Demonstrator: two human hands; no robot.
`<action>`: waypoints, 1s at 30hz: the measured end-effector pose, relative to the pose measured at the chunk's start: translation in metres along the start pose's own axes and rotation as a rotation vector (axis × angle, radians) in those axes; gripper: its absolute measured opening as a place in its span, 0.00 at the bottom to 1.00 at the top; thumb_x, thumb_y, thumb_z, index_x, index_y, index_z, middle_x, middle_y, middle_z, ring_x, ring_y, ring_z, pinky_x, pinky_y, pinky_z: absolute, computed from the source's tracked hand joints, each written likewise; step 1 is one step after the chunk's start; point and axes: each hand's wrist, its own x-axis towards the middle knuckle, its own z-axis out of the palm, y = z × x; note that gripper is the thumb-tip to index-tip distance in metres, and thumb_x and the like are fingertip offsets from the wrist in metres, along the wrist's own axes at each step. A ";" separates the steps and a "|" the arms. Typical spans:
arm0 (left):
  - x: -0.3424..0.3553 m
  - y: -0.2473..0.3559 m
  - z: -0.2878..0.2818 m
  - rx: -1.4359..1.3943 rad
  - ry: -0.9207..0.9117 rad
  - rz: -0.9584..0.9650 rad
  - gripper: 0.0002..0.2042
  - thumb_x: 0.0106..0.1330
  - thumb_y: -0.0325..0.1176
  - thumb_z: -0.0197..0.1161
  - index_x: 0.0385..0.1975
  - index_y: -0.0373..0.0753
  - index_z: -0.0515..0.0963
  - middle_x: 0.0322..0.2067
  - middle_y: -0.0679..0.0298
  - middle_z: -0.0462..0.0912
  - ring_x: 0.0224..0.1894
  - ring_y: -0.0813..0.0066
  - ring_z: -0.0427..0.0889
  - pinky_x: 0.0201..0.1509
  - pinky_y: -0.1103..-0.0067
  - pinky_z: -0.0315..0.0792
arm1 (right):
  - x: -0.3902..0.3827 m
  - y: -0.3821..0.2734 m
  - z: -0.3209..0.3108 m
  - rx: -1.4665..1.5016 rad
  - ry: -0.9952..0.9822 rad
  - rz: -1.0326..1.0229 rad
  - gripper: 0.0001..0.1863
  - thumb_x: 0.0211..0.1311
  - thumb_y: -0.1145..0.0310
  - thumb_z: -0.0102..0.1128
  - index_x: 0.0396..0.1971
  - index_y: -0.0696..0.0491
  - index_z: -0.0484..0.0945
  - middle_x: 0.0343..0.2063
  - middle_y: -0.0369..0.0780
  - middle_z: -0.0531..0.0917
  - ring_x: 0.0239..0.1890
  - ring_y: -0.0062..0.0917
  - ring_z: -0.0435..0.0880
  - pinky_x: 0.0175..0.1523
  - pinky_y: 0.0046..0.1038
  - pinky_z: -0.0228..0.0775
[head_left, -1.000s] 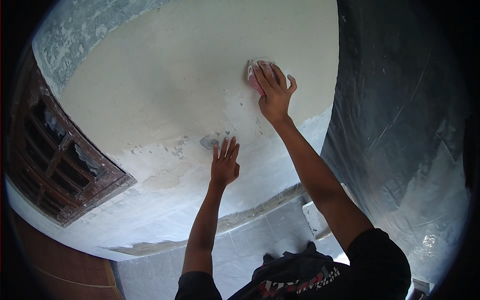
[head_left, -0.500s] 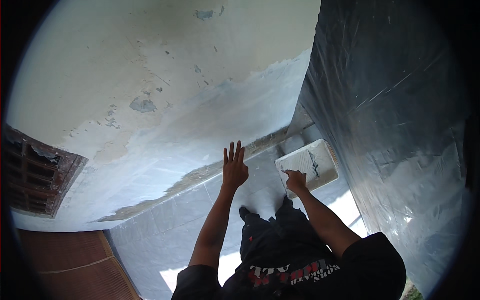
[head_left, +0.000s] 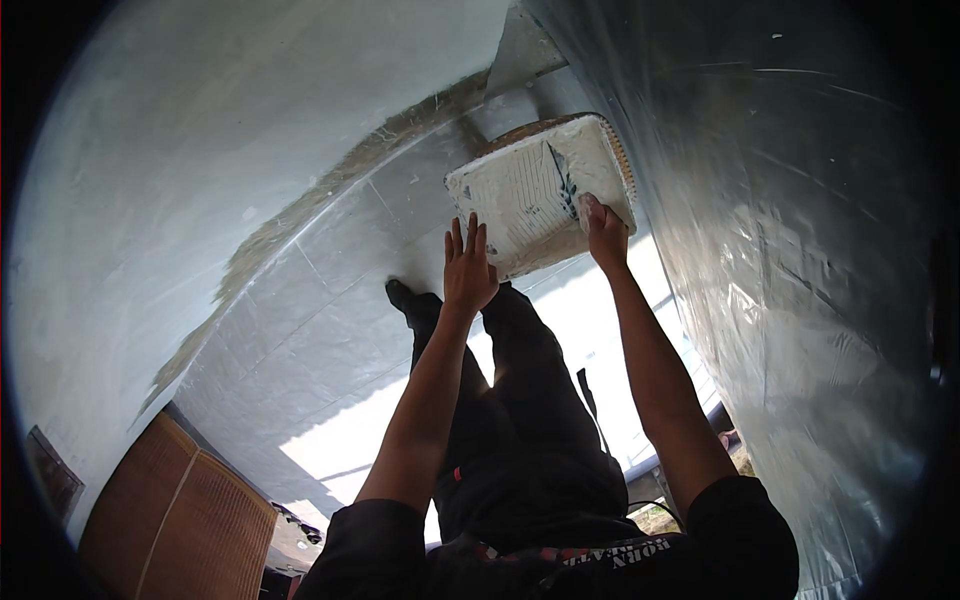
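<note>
Grasping right hand (head_left: 608,238): grip is clamping on pale sponge (head_left: 586,207) at tray (head_left: 515,190).
Left hand (head_left: 470,272): grip is hanging apart.

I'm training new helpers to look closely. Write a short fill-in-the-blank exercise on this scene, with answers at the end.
1. The right hand is at the ____ end of the tray.
2. The left hand is open and holds ____.
3. The colour of the trousers is ____.
4. The brown panel is at the picture's lower ____.

Missing words: right; nothing; black; left.
</note>
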 end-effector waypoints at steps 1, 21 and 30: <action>0.005 -0.008 0.009 -0.005 -0.015 -0.014 0.35 0.56 0.26 0.59 0.67 0.30 0.58 0.73 0.44 0.54 0.75 0.37 0.46 0.77 0.51 0.44 | 0.012 -0.003 0.007 -0.006 -0.017 0.011 0.16 0.70 0.63 0.53 0.49 0.54 0.82 0.35 0.53 0.85 0.43 0.49 0.84 0.48 0.43 0.73; 0.039 -0.035 0.074 -0.365 0.082 -0.050 0.46 0.52 0.27 0.62 0.72 0.35 0.45 0.73 0.33 0.37 0.76 0.34 0.36 0.78 0.48 0.34 | 0.107 0.009 0.078 -0.171 0.146 -0.129 0.14 0.60 0.75 0.54 0.46 0.51 0.80 0.37 0.49 0.87 0.39 0.48 0.86 0.47 0.48 0.75; 0.042 -0.033 0.080 -0.378 0.116 -0.031 0.47 0.52 0.29 0.64 0.73 0.35 0.45 0.73 0.33 0.37 0.77 0.35 0.34 0.78 0.46 0.31 | 0.124 0.001 0.089 -0.338 0.106 -0.243 0.14 0.60 0.74 0.56 0.46 0.48 0.80 0.32 0.45 0.86 0.34 0.44 0.86 0.44 0.48 0.75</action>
